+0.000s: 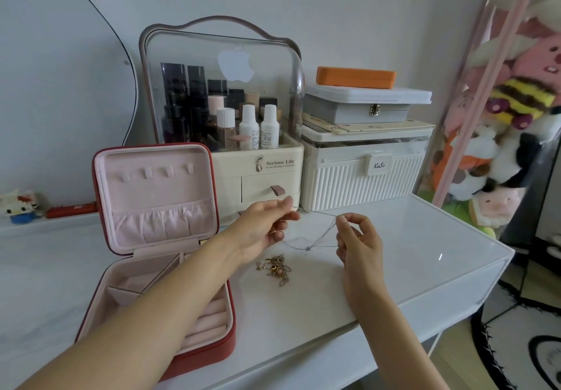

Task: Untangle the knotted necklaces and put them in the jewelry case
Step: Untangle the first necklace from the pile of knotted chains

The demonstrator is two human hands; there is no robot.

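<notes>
The person is working a thin silver chain (318, 239) in the air just above the white surface (409, 253), with the left hand (267, 227) pinching one end in a fingertip grip and the right hand (356, 237) pinching the other, fingers curled, while a small knot is hanging between them near the surface. So the untangling is, by the look of it, only getting started: a gold tangle (276, 268) is lying untouched on the surface just below the hands. The open jewelry case (158, 237) is standing beside them on the left, showing no necklaces on its hooks or in its compartments.
</notes>
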